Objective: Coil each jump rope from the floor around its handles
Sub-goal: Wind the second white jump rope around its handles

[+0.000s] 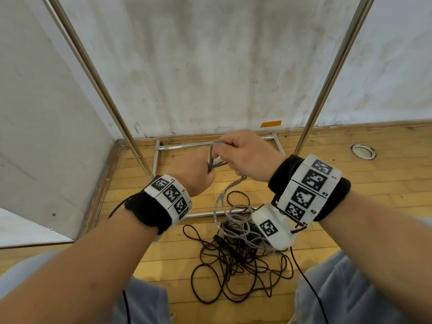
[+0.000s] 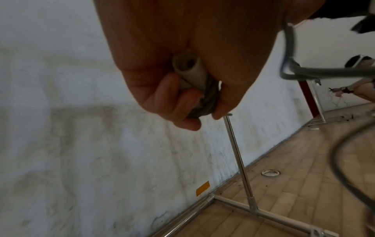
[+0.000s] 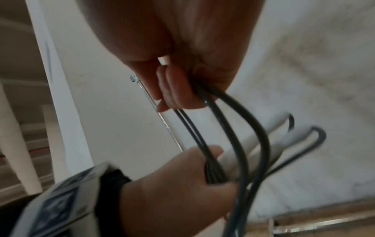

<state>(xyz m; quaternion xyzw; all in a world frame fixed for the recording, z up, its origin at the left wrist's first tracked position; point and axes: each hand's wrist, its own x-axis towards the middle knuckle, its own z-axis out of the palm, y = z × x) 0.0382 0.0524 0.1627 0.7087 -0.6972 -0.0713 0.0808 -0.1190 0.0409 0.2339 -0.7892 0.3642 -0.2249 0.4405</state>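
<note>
The stained white wall (image 1: 210, 66) is filling the background, with two slanted metal poles (image 1: 98, 76) of a frame standing before it and a wooden floor (image 1: 327, 171) spreading underneath. An orange tape strip (image 1: 271, 124) is sticking low on the wall.

On the floor, between the person's knees, a dark brown jump rope (image 1: 233, 272) is lying in loose tangled loops, with a grey rope's slack (image 1: 236, 220) heaped on its far side, the two overlapping.

Both forearms are reaching forward and are raised above the pile, each wrist wearing a black band with printed markers. The left hand (image 1: 194, 171) is curling into a fist, knuckles turned outward, and is gripping the pale handles (image 2: 188, 70) of the grey jump rope (image 3: 239, 136) together with several turns already wound around them; the handle ends are poking out past the fist in the right wrist view. The right hand (image 1: 247, 155) is hovering just beside and slightly above the left, almost touching it, its fingers (image 3: 176, 89) bending down and pinching strands of the grey rope, which are looping from that pinch down to the handles. From the hands the rest of the grey rope is hanging down to the heap on the floor.
</note>
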